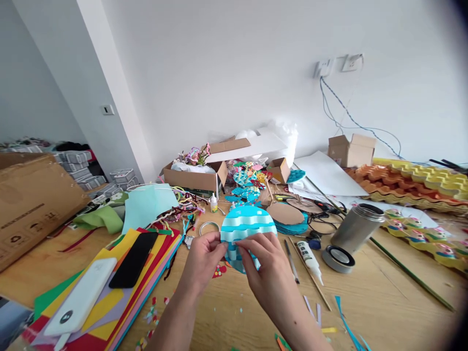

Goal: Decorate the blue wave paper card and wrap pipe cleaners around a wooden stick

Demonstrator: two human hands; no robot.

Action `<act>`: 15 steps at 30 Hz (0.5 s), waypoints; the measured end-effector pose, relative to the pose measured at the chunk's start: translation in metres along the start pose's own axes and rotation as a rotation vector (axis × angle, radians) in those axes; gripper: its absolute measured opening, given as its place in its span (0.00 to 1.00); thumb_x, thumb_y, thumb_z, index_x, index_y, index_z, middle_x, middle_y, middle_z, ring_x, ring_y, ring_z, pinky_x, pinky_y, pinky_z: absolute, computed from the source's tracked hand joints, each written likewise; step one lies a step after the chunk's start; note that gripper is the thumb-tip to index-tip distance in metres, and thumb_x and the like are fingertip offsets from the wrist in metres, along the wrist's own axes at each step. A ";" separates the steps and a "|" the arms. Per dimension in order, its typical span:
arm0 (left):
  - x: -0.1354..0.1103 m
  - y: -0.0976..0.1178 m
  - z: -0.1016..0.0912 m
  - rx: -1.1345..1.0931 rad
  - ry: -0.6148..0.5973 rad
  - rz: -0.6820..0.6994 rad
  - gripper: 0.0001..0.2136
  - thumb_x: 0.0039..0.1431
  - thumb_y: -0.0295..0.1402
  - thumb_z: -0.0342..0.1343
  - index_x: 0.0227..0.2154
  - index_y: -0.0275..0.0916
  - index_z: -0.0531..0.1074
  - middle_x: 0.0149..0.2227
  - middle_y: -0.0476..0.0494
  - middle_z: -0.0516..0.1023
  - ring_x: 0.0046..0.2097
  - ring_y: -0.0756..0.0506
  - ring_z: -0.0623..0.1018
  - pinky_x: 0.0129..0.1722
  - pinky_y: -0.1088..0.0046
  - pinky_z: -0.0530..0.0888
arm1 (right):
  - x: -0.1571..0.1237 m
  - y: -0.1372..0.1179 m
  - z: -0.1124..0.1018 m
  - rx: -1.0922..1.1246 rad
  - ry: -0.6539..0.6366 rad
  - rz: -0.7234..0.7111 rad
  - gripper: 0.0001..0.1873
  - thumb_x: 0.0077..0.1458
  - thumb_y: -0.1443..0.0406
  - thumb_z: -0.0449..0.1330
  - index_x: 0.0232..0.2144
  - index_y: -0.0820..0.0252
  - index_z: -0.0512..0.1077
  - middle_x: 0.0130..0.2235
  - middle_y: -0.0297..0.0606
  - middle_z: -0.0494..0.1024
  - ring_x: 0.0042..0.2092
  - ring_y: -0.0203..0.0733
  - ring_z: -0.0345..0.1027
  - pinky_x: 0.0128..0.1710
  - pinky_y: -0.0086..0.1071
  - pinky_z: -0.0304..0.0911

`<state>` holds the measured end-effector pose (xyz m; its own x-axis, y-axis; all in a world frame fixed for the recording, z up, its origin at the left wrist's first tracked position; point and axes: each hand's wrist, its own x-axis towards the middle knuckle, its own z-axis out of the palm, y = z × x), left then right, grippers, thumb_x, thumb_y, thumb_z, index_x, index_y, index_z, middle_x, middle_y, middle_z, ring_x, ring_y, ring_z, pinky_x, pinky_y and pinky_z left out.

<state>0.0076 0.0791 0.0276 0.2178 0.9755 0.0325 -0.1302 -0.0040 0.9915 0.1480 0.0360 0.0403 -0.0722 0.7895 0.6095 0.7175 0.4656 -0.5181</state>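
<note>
A round blue disc (248,214) with wavy light-blue paper strips across it is held up over the table's middle. My left hand (206,251) pinches its left edge between thumb and fingers. Across the lower part of the disc lies my right hand (263,253), its thumb and fingertips closed at a light-blue paper strip (233,247) on the face. The fingers hide much of the disc's lower right. Behind the disc are a silver tape roll (209,228) and a small glue bottle (214,203). A red dotted paper scrap (219,271) lies just below it.
Coloured sheets (120,312) bear a phone (133,260) and a white power bank (82,297) at left. To the right are a white glue bottle (310,261), a stick (310,275), an open steel flask (356,226) and its lid (339,258). Egg trays (417,185) stand beyond.
</note>
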 end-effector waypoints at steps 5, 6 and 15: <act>0.000 -0.004 0.002 0.029 -0.016 -0.018 0.11 0.47 0.33 0.61 0.34 0.35 0.77 0.22 0.49 0.75 0.26 0.48 0.73 0.29 0.75 0.70 | -0.001 0.004 0.007 -0.031 0.003 0.045 0.11 0.58 0.70 0.53 0.29 0.58 0.74 0.30 0.39 0.73 0.35 0.46 0.60 0.35 0.40 0.58; 0.000 -0.004 0.002 0.026 -0.021 -0.024 0.11 0.46 0.32 0.61 0.34 0.35 0.77 0.23 0.48 0.76 0.27 0.48 0.74 0.29 0.74 0.70 | -0.001 0.004 0.007 -0.032 -0.002 0.042 0.11 0.58 0.70 0.53 0.29 0.58 0.74 0.30 0.39 0.73 0.35 0.46 0.60 0.36 0.40 0.58; 0.003 -0.006 0.001 0.115 0.017 -0.066 0.08 0.42 0.26 0.60 0.29 0.34 0.75 0.22 0.49 0.75 0.26 0.49 0.72 0.27 0.76 0.68 | -0.001 0.001 0.008 0.006 -0.071 0.038 0.11 0.57 0.72 0.54 0.30 0.58 0.75 0.32 0.39 0.76 0.39 0.48 0.61 0.36 0.40 0.57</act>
<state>0.0103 0.0816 0.0217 0.2059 0.9780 -0.0348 -0.0038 0.0363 0.9993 0.1435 0.0391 0.0345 -0.0938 0.8330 0.5452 0.7165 0.4367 -0.5440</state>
